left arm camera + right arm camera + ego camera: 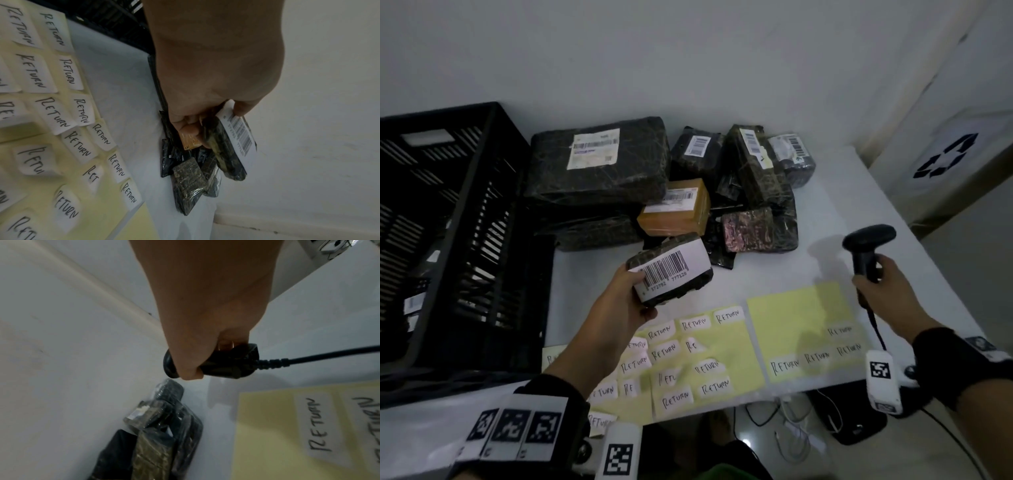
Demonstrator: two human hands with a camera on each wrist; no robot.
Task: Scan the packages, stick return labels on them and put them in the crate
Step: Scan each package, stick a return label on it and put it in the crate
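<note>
My left hand [635,294] grips a small dark wrapped package [671,270] with a white barcode label facing up, lifted above the table in front of the pile. The same package [230,146] shows edge-on in the left wrist view. My right hand [876,284] holds a black barcode scanner [868,246] by its handle at the right; the scanner [226,363] and its cable show in the right wrist view. Yellow sheets with white RETURN labels [688,359] lie along the table's near edge. A black slatted crate [448,233] stands at the left.
A pile of wrapped packages [599,164] and a small brown box [674,209] sits at the back of the white table [859,212]. A white bin with a recycling symbol [945,157] stands at the right. Cables and a black device lie on the floor [808,431].
</note>
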